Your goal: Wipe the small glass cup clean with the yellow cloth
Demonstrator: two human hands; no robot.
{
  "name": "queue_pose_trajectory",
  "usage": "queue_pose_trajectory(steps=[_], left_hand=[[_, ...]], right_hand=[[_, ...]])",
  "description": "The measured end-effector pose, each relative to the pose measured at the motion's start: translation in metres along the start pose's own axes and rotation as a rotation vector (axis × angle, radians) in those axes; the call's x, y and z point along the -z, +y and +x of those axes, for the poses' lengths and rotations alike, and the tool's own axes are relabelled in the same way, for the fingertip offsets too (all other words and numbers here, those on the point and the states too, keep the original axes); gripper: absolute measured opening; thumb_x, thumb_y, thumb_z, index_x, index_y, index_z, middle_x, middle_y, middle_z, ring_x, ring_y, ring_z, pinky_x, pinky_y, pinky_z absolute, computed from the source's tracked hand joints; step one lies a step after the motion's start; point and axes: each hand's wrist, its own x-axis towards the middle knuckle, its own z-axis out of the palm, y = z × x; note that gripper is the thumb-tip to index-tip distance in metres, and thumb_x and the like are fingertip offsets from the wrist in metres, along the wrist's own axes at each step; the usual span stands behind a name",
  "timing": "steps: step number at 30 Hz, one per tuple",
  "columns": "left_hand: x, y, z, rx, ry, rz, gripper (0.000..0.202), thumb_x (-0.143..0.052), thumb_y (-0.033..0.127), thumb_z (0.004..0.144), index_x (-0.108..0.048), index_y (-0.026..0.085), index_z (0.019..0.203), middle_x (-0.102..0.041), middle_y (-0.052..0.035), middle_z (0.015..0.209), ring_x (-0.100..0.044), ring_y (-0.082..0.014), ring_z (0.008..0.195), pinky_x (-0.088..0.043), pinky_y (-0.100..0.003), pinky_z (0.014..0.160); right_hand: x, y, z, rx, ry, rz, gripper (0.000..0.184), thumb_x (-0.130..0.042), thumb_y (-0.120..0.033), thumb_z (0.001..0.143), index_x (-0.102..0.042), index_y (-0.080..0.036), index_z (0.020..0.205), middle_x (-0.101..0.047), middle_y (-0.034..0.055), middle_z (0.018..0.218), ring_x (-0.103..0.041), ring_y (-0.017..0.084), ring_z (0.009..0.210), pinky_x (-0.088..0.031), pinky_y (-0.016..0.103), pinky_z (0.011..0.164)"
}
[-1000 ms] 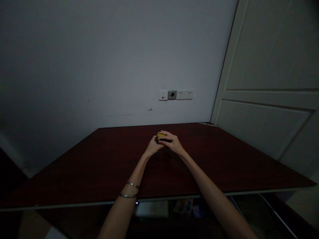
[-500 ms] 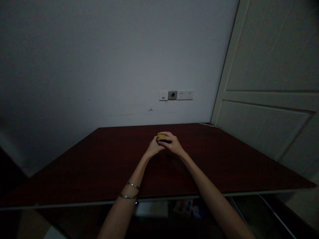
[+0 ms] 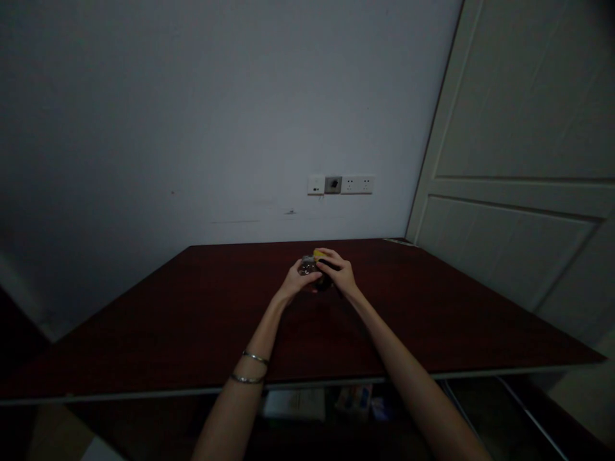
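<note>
A small clear jar [image 3: 308,265] with dark contents stands upright over the middle of the dark red table [image 3: 230,314]. My left hand [image 3: 296,282] is wrapped round its body, thumb across the front. Just to the right of the jar's mouth, my right hand [image 3: 340,272] grips a yellow lid [image 3: 319,254] by its edge. The lid is tilted and off the jar's rim. Below my right fingers the view is dark, so I cannot tell whether the jar touches the table.
Behind the table rises a pale wall with a row of sockets [image 3: 350,185]. A white panelled door [image 3: 519,237] borders the right side. Under the table's front edge sit a pale flat object [image 3: 294,404] and a colourful box [image 3: 354,401].
The yellow lid has come off the jar and moved right with my right hand. The clear mouth of the jar now shows. My left hand stays round the jar.
</note>
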Motion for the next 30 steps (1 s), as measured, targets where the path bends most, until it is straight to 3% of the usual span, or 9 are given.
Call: queue_pose_trajectory(steps=[4, 7, 11, 13, 17, 19, 21, 25, 30], left_hand=[[0.003, 0.000, 0.000, 0.006, -0.019, 0.011, 0.064, -0.074, 0.035, 0.056, -0.047, 0.018, 0.111, -0.057, -0.0074, 0.097, -0.059, -0.0175, 0.077, -0.054, -0.031, 0.052], [0.000, 0.001, 0.000, 0.028, -0.033, 0.038, 0.063, -0.074, 0.037, 0.056, -0.048, 0.017, 0.110, -0.059, -0.0064, 0.092, -0.059, -0.0146, 0.069, -0.053, -0.027, 0.051], [-0.002, 0.002, 0.000, 0.068, -0.044, 0.073, 0.059, -0.069, 0.044, 0.062, -0.049, 0.015, 0.109, -0.059, -0.0018, 0.072, -0.052, -0.0078, 0.047, -0.051, -0.025, 0.046], [0.000, 0.001, 0.001, 0.087, -0.024, 0.083, 0.057, -0.066, 0.047, 0.064, -0.049, 0.015, 0.108, -0.056, 0.0010, 0.063, -0.049, -0.0063, 0.040, -0.050, -0.025, 0.044], [0.005, -0.002, 0.003, 0.106, 0.037, 0.089, 0.056, -0.062, 0.052, 0.065, -0.049, 0.015, 0.105, -0.054, 0.0023, 0.059, -0.049, -0.0064, 0.038, -0.050, -0.024, 0.043], [0.008, -0.003, 0.005, 0.121, 0.051, 0.090, 0.057, -0.062, 0.053, 0.065, -0.048, 0.015, 0.105, -0.054, 0.0021, 0.059, -0.049, -0.0068, 0.037, -0.050, -0.025, 0.043], [0.009, -0.003, 0.005, 0.128, 0.047, 0.090, 0.058, -0.062, 0.054, 0.065, -0.048, 0.015, 0.106, -0.054, 0.0021, 0.058, -0.050, -0.0074, 0.037, -0.050, -0.025, 0.042], [0.006, -0.003, 0.004, 0.123, 0.041, 0.098, 0.057, -0.063, 0.054, 0.064, -0.050, 0.015, 0.105, -0.057, -0.0001, 0.061, -0.052, -0.0084, 0.039, -0.049, -0.024, 0.040], [0.003, -0.002, 0.002, 0.131, -0.001, 0.099, 0.058, -0.065, 0.052, 0.063, -0.051, 0.016, 0.106, -0.059, -0.0020, 0.068, -0.053, -0.0089, 0.042, -0.050, -0.024, 0.040]], right_hand=[[-0.002, -0.002, -0.002, 0.000, -0.035, -0.033, 0.020, -0.064, -0.035, 0.070, -0.070, -0.024, 0.085, -0.061, 0.0042, 0.107, -0.056, 0.019, 0.101, -0.040, 0.035, 0.093], [-0.003, 0.003, 0.000, -0.064, 0.070, -0.060, 0.027, -0.058, -0.040, 0.074, -0.067, -0.020, 0.089, -0.062, 0.0061, 0.106, -0.055, 0.019, 0.101, -0.040, 0.035, 0.092], [0.007, 0.016, 0.007, -0.225, 0.255, -0.087, 0.039, -0.046, -0.049, 0.077, -0.060, -0.018, 0.095, -0.064, 0.0067, 0.100, -0.058, 0.020, 0.091, -0.044, 0.032, 0.082], [0.016, 0.020, 0.010, -0.282, 0.260, -0.099, 0.038, -0.047, -0.051, 0.074, -0.060, -0.018, 0.089, -0.065, 0.0047, 0.092, -0.059, 0.019, 0.084, -0.046, 0.030, 0.076], [0.030, 0.016, 0.007, -0.280, -0.030, -0.185, 0.032, -0.060, -0.045, 0.066, -0.061, -0.017, 0.083, -0.065, 0.0020, 0.078, -0.060, 0.019, 0.076, -0.046, 0.030, 0.073], [0.030, 0.011, 0.003, -0.218, -0.212, -0.239, 0.039, -0.066, -0.039, 0.063, -0.060, -0.018, 0.095, -0.066, 0.0033, 0.086, -0.061, 0.019, 0.083, -0.045, 0.032, 0.078], [0.026, 0.006, -0.001, -0.157, -0.331, -0.262, 0.058, -0.070, -0.034, 0.060, -0.053, -0.021, 0.113, -0.063, 0.0058, 0.104, -0.058, 0.020, 0.097, -0.042, 0.034, 0.087], [0.017, 0.003, -0.006, -0.102, -0.412, -0.261, 0.086, -0.074, -0.029, 0.056, -0.033, -0.026, 0.132, -0.047, 0.0087, 0.129, -0.044, 0.021, 0.119, -0.033, 0.037, 0.099], [0.011, 0.005, -0.008, -0.052, -0.420, -0.268, 0.086, -0.074, -0.028, 0.056, -0.033, -0.025, 0.132, -0.041, 0.0091, 0.134, -0.040, 0.022, 0.122, -0.029, 0.038, 0.102]])
